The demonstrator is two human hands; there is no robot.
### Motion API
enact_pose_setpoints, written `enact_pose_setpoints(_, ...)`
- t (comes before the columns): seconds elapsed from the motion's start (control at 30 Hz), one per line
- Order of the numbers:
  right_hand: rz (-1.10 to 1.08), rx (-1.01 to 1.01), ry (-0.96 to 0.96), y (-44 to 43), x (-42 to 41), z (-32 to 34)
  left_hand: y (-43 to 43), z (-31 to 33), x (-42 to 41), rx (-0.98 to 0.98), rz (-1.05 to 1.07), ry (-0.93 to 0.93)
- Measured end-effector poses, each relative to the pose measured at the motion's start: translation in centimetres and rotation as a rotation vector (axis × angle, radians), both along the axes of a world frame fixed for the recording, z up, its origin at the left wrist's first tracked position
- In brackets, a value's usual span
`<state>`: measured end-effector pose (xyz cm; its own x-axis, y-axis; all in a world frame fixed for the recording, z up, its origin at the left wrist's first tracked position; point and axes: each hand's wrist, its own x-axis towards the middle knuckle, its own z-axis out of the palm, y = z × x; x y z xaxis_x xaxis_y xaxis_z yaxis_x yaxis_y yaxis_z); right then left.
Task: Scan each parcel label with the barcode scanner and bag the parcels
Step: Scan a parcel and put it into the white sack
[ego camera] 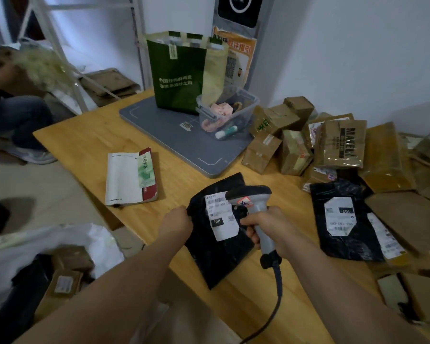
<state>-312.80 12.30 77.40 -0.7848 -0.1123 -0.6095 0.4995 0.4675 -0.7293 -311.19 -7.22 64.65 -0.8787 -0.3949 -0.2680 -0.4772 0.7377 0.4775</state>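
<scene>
A black plastic parcel (216, 254) with a white label (221, 217) lies tilted at the near middle of the wooden table (90, 145). My left hand (175, 224) pinches its left edge. My right hand (271, 232) grips the handle of a grey barcode scanner (252, 197), whose head hovers over the label's upper right part. The scanner's cable (274, 301) runs down toward me. A second black parcel (345, 219) with a white label lies to the right.
Several taped brown cardboard parcels (340, 142) pile up at the right. A grey board (179, 135) carries a green bag (181, 73) and a clear plastic tub (227, 110). A booklet (129, 177) lies left. A white sack (47, 264) holding parcels sits on the floor at lower left. A person's leg (18, 120) shows far left.
</scene>
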Motion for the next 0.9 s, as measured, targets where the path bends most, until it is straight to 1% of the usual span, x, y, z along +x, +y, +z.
enact_pose_setpoints(0.07,0.022,-0.031,0.006,-1.7,0.1,-0.3,-1.4,1.3,0.9,0.146,0.09,0.071)
enact_pose_setpoints(0.2,0.143,-0.087,0.0,-6.7,1.7,-0.8,-4.5,4.0,5.2,0.273,0.265,0.148)
enact_pose_setpoints(0.3,0.29,-0.107,0.005,-10.8,3.6,-1.3,-7.0,4.8,9.5,0.244,0.386,0.254)
enact_pose_setpoints(0.4,0.449,-0.128,-0.012,-14.7,6.1,-1.3,-9.4,5.9,13.9,0.275,0.554,0.394)
enact_pose_setpoints(0.57,0.63,-0.16,-0.092,-19.8,9.5,-1.7,-13.4,7.0,20.9,0.171,0.753,0.525)
enact_pose_setpoints(0.63,0.661,-0.156,-0.1,-21.3,10.8,-1.7,-15.1,6.9,23.3,0.112,0.77,0.507)
enact_pose_setpoints(0.77,0.673,-0.144,-0.054,-23.0,12.5,-1.6,-17.8,6.5,26.7,-0.063,0.754,0.411)
enact_pose_setpoints(0.83,0.655,-0.131,-0.056,-23.0,12.5,-1.9,-18.8,5.5,27.5,-0.078,0.703,0.26)
enact_pose_setpoints(0.9,0.624,-0.104,-0.054,-22.3,12.1,-2.3,-18.8,4.0,27.3,0.003,0.596,0.036)
